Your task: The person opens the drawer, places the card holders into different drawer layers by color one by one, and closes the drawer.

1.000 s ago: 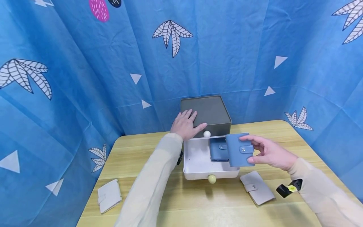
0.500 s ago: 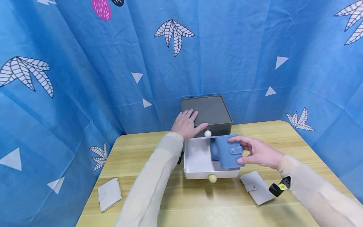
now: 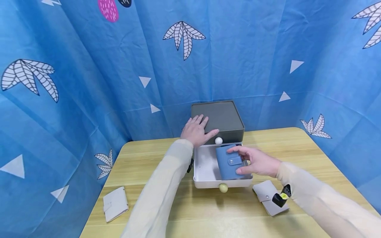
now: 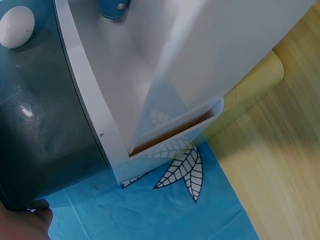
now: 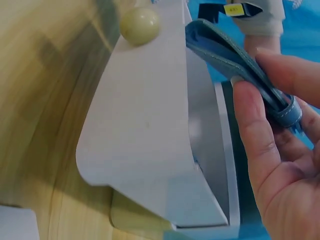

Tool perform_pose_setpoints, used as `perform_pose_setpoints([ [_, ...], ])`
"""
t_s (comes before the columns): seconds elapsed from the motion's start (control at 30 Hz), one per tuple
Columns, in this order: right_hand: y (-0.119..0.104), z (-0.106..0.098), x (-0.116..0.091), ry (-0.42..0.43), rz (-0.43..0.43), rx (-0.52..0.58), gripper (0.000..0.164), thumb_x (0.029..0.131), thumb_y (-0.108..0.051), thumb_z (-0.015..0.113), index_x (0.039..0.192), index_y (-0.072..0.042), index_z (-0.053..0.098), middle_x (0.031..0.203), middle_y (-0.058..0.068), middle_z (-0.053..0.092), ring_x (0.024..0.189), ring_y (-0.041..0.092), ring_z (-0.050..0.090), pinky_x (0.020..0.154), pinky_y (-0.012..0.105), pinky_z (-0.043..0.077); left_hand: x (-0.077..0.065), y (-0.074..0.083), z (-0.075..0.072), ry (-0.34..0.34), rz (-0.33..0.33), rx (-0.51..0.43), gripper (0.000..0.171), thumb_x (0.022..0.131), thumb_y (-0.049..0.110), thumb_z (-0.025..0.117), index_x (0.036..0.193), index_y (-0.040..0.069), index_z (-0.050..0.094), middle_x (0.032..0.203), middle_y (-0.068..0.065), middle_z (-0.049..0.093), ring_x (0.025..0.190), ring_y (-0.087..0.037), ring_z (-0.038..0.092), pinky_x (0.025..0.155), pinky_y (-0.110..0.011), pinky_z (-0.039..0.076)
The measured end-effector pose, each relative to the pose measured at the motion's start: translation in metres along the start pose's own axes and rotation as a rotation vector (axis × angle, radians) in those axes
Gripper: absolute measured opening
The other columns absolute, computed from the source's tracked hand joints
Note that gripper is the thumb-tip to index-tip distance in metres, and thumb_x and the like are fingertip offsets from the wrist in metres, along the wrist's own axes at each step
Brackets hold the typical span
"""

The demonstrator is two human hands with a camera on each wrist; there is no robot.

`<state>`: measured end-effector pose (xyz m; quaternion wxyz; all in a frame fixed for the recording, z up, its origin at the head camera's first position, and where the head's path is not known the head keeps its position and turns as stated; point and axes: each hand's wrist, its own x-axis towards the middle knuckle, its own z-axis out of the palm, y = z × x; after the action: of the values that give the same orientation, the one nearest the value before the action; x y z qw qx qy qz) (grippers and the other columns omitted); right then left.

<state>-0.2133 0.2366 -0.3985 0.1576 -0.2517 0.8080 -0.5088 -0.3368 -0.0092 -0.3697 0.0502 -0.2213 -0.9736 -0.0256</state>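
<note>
My right hand [image 3: 257, 162] pinches the blue wallet [image 3: 224, 165] between thumb and fingers, over the white drawer [image 3: 206, 184]; my left hand [image 3: 195, 132] lies spread on the grey box [image 3: 223, 117]. I'd judge the wallet light, bendy and hardly fragile, best nipped along its strap [image 3: 235, 160] side. I can't tell whether it touches the drawer's floor; my left wrist view shows only 1 blue tab [image 4: 114, 8], cut off.

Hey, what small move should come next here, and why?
Probably lower the blue wallet further into the drawer, then let go: the right hand pinches it above the drawer, which stands open, and the left hand rests on the box.
</note>
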Motion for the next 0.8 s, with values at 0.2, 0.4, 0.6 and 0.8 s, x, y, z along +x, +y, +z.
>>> perform_pose_setpoints([
  [0.2, -0.008, 0.01, 0.011, -0.01, 0.058, 0.009, 0.061, 0.086, -0.016, 0.073, 0.14, -0.016, 0.045, 0.122, 0.015, 0.056, 0.105, 0.03, 0.056, 0.085, 0.041, 0.05, 0.0, 0.0, 0.001, 0.003, 0.0, -0.001, 0.099, 0.08, 0.086, 0.01, 0.154, 0.022, 0.023, 0.159, -0.002, 0.02, 0.146, -0.02, 0.013, 0.118, -0.039, 0.006],
  [0.4, -0.017, 0.021, 0.025, -0.043, 0.114, 0.134, 0.06, 0.087, -0.011, 0.072, 0.141, -0.013, 0.044, 0.123, 0.018, 0.055, 0.104, 0.032, 0.054, 0.077, 0.041, 0.056, 0.001, -0.002, 0.001, 0.005, 0.001, 0.002, 0.099, 0.079, 0.087, 0.009, 0.154, 0.023, 0.022, 0.159, -0.001, 0.02, 0.146, -0.019, 0.012, 0.118, -0.039, 0.006],
  [0.6, -0.022, 0.032, 0.038, -0.045, 0.137, 0.173, 0.059, 0.088, -0.008, 0.07, 0.14, -0.014, 0.045, 0.12, 0.018, 0.055, 0.102, 0.031, 0.057, 0.072, 0.045, 0.057, 0.0, -0.002, 0.001, 0.003, 0.01, -0.008, 0.098, 0.081, 0.086, 0.012, 0.154, 0.022, 0.022, 0.159, -0.002, 0.019, 0.146, -0.019, 0.012, 0.118, -0.039, 0.005],
  [0.8, -0.025, 0.036, 0.051, -0.037, 0.176, 0.177, 0.057, 0.087, -0.004, 0.07, 0.138, -0.013, 0.047, 0.116, 0.017, 0.056, 0.097, 0.028, 0.061, 0.071, 0.046, 0.057, 0.0, -0.001, -0.001, 0.003, 0.017, -0.002, 0.097, 0.081, 0.085, 0.011, 0.154, 0.023, 0.022, 0.159, -0.002, 0.019, 0.146, -0.02, 0.012, 0.118, -0.039, 0.005],
])
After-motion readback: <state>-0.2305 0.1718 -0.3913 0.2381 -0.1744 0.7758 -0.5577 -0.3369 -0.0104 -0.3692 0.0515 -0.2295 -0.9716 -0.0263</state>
